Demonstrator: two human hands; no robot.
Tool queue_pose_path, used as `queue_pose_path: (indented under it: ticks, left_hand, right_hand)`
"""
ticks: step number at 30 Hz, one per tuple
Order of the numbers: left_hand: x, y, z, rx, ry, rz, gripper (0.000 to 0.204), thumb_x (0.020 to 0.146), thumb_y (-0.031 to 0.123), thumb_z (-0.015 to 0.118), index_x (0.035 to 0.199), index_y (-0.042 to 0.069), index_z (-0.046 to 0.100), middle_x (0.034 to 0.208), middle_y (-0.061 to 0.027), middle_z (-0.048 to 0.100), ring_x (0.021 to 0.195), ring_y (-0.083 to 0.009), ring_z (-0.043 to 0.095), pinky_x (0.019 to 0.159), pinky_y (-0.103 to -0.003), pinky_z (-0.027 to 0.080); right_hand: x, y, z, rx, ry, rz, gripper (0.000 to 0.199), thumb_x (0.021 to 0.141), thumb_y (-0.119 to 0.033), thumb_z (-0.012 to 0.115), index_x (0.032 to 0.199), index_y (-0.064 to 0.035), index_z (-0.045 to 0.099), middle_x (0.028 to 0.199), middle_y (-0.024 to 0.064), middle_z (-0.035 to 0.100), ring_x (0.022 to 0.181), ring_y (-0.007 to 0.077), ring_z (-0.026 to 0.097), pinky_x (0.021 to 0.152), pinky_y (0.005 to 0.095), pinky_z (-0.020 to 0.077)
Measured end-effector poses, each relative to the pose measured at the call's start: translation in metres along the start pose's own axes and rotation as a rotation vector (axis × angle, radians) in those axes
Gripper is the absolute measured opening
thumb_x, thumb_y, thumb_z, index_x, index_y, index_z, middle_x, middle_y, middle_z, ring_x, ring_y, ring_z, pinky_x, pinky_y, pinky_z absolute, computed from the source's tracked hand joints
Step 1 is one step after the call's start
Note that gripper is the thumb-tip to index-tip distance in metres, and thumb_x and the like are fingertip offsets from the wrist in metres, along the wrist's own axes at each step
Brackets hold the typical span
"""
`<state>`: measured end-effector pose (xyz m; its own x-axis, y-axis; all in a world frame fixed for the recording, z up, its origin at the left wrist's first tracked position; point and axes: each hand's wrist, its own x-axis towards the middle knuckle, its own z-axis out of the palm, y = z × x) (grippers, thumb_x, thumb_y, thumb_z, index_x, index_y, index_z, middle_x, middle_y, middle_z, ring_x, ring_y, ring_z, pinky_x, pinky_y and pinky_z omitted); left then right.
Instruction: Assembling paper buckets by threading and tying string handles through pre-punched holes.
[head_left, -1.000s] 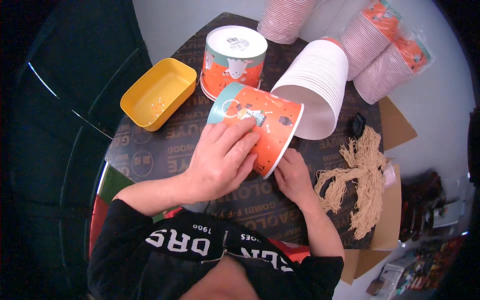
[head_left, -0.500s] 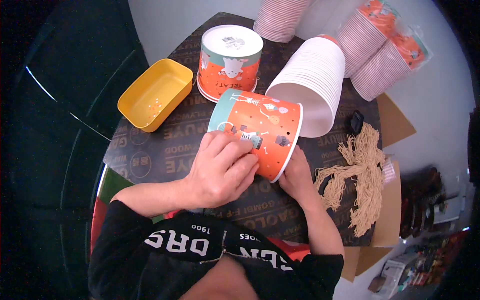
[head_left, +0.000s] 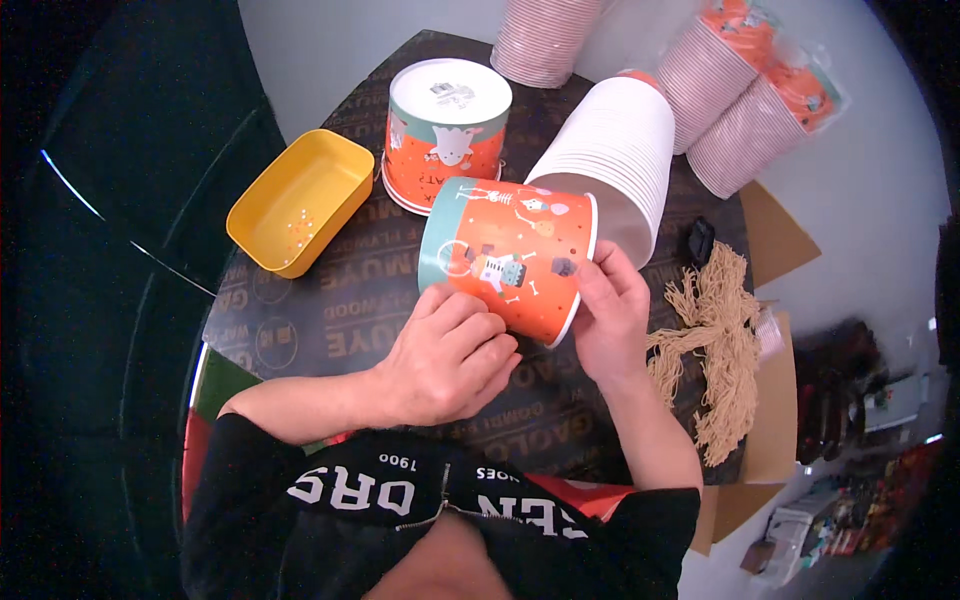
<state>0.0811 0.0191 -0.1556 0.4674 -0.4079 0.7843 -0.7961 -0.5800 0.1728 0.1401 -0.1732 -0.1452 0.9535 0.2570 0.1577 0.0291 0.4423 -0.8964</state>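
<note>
An orange paper bucket (head_left: 510,255) with cartoon figures and a teal base lies on its side above the dark round table (head_left: 330,300). My right hand (head_left: 610,315) grips its open rim. My left hand (head_left: 445,360) sits curled under its lower side, fingertips touching the wall. A second bucket of the same print (head_left: 445,130) stands upside down just behind it. A stack of white nested buckets (head_left: 620,150) lies on its side to the right.
A yellow rectangular tray (head_left: 300,200) sits at the table's left. Stacks of striped cups (head_left: 740,90) lean at the back right. A bundle of tan string (head_left: 715,340) lies on cardboard (head_left: 770,400) at the right. A small black object (head_left: 700,240) rests near the strings.
The bucket has turned and lifted slightly toward my right hand, which moved up onto its rim. My left hand slid from the bucket's wall down below it.
</note>
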Motion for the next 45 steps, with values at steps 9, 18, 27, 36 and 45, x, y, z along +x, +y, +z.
queue_pose_path:
  ticks: [9, 18, 27, 36, 45]
  left_hand:
    - [0.005, -0.008, -0.008, -0.027, 0.098, -0.012, 0.030, 0.066, 0.004, 0.076, 0.094, 0.003, 0.064, 0.096, -0.0099, 0.062, 0.085, -0.0287, 0.059, 0.077, -0.044, 0.045]
    - [0.010, -0.057, -0.048, 0.090, 0.251, -0.398, 0.029, 0.083, 0.009, 0.070, 0.108, -0.001, 0.060, 0.115, -0.0200, 0.060, 0.105, -0.0349, 0.059, 0.090, -0.041, 0.047]
    - [0.008, -0.060, -0.065, -0.251, -0.043, -0.656, 0.062, 0.082, 0.036, 0.078, 0.124, -0.004, 0.058, 0.125, -0.0229, 0.060, 0.120, -0.0350, 0.056, 0.101, -0.041, 0.044]
    - [0.025, -0.045, -0.072, -0.400, -0.443, -0.741, 0.093, 0.067, 0.052, 0.085, 0.131, -0.007, 0.053, 0.117, -0.0266, 0.065, 0.111, -0.0374, 0.064, 0.098, -0.043, 0.049]
    - [0.018, -0.034, -0.065, -0.189, -0.401, -0.538, 0.100, 0.060, 0.046, 0.088, 0.134, -0.009, 0.049, 0.127, -0.0265, 0.059, 0.120, -0.0383, 0.058, 0.104, -0.043, 0.044]
  right_hand:
    - [-0.021, 0.013, 0.003, 0.069, 0.009, 0.048, 0.019, 0.095, -0.010, 0.065, 0.107, 0.0034, 0.060, 0.096, 0.0033, 0.065, 0.086, 0.0066, 0.060, 0.078, 0.0223, 0.0485]
    - [-0.044, 0.030, -0.022, -0.669, -0.157, -0.265, 0.013, 0.081, 0.005, 0.070, 0.092, 0.0004, 0.065, 0.099, 0.0089, 0.063, 0.091, 0.0196, 0.061, 0.078, 0.0297, 0.0483]
    - [-0.040, 0.040, -0.036, -1.174, -0.373, -0.528, 0.026, 0.070, 0.005, 0.068, 0.095, -0.0040, 0.067, 0.096, 0.0114, 0.062, 0.086, 0.0319, 0.058, 0.076, 0.0408, 0.0471]
    - [-0.036, 0.033, -0.042, -1.355, -0.455, -0.527, 0.030, 0.069, 0.000, 0.064, 0.098, -0.0063, 0.066, 0.094, 0.0109, 0.060, 0.088, 0.0324, 0.056, 0.073, 0.0414, 0.0454]
    - [-0.032, -0.008, -0.021, -0.587, -0.104, 0.059, 0.026, 0.104, -0.017, 0.051, 0.114, 0.0032, 0.065, 0.099, 0.0069, 0.069, 0.092, 0.0126, 0.062, 0.084, 0.0276, 0.0482]
